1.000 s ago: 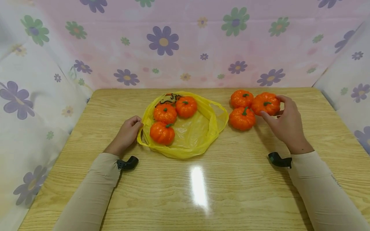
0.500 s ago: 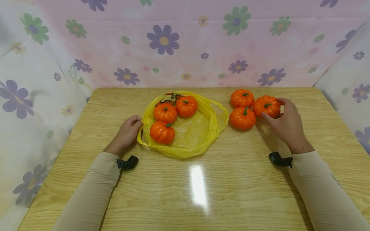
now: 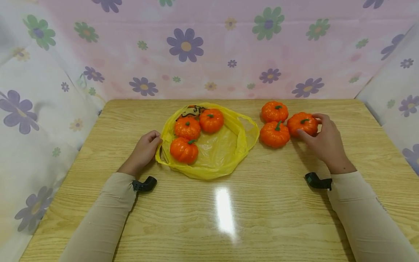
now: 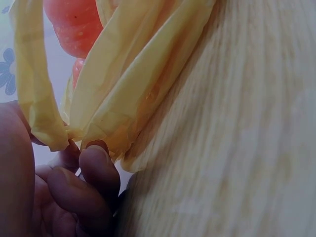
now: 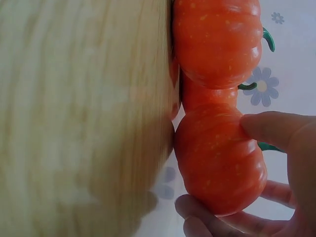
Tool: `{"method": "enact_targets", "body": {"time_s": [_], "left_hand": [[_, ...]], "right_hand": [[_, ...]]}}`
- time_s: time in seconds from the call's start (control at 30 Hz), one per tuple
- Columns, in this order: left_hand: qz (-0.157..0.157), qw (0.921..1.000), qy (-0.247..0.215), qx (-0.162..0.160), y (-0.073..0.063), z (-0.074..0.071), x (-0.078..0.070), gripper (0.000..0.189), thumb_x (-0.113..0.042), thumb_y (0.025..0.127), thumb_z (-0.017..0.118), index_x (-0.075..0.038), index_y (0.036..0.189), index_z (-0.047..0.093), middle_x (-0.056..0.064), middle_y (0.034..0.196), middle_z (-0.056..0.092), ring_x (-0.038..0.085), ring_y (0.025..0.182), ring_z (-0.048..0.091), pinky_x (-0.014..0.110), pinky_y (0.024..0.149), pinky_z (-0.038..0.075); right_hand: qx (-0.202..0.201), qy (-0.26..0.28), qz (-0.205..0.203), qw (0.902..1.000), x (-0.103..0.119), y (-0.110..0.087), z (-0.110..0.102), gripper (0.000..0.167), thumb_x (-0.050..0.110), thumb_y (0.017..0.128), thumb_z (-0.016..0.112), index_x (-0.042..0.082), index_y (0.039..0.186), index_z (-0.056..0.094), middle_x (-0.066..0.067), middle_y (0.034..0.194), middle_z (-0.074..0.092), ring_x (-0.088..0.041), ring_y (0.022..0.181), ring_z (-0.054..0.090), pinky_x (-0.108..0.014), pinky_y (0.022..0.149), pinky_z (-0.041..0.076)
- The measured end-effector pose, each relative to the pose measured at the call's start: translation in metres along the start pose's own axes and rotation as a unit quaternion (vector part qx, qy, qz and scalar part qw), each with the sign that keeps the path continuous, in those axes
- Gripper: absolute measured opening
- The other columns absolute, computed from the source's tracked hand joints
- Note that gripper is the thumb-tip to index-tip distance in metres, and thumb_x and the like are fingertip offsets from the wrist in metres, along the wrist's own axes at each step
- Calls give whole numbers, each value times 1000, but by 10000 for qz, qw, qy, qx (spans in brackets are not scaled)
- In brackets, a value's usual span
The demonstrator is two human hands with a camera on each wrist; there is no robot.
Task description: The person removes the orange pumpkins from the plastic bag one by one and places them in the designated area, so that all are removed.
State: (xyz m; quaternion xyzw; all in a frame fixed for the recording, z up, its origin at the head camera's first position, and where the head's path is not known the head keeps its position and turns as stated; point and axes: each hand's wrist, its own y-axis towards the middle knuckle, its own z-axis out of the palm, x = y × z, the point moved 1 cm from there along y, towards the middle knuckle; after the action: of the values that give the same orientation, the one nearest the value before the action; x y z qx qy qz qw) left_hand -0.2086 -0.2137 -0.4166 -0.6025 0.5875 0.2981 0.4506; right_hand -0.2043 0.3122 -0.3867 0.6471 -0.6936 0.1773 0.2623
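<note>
Rightmost pumpkin (image 3: 300, 124) drawn slightly toward near side of worktop (image 3: 262, 211), grasped by right hand (image 3: 326, 142); placement apparently being adjusted outside bag (image 3: 209, 174), edge pinched by left hand (image 3: 146, 147).

Glossy plastic pumpkins (image 3: 274, 136), crinkled plastic bag (image 3: 217, 149), shiny wood-grain table (image 3: 262, 211), matt cloth sleeves (image 3: 363, 209)

Six orange pumpkins (image 3: 274, 135) with six green stems (image 3: 278, 126) — three pumpkins inside one yellow plastic bag (image 3: 206, 174), three outside it. One wooden counter (image 3: 183, 218), one left grip (image 3: 144, 149) and one right grip (image 3: 326, 142) — plus two beige sleeves (image 3: 101, 214) and two black wrist devices (image 3: 146, 184).
</note>
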Motion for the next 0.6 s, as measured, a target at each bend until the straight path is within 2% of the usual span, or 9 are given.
{"method": "enact_targets", "body": {"time_s": [0.1,0.3,0.6], "left_hand": [[-39,10000,76,15,0,0,-1,20,-14,102,39,1,105,52,7,78,46,11,56,47,25,52,42],[6,10000,50,-10,0,1,-1,21,-16,103,40,0,105,52,6,80,46,10,59,48,24,53,43],[146,9997,165,-120,0,2,1,20,-20,102,41,-3,102,53,7,82,47,13,62,51,24,55,44]], "right_hand": [[25,36,67,10000,-4,0,0,79,46,96,59,-3,150,29,-38,142,40,-45,107,48,-39,78,43],[310,-53,323,9990,-7,0,-3,85,53,97,51,-5,152,22,-41,143,38,-42,98,50,-35,72,41],[586,-319,440,9968,-7,0,-4,88,57,99,43,-6,154,16,-41,147,36,-48,104,51,-52,79,44]]}}
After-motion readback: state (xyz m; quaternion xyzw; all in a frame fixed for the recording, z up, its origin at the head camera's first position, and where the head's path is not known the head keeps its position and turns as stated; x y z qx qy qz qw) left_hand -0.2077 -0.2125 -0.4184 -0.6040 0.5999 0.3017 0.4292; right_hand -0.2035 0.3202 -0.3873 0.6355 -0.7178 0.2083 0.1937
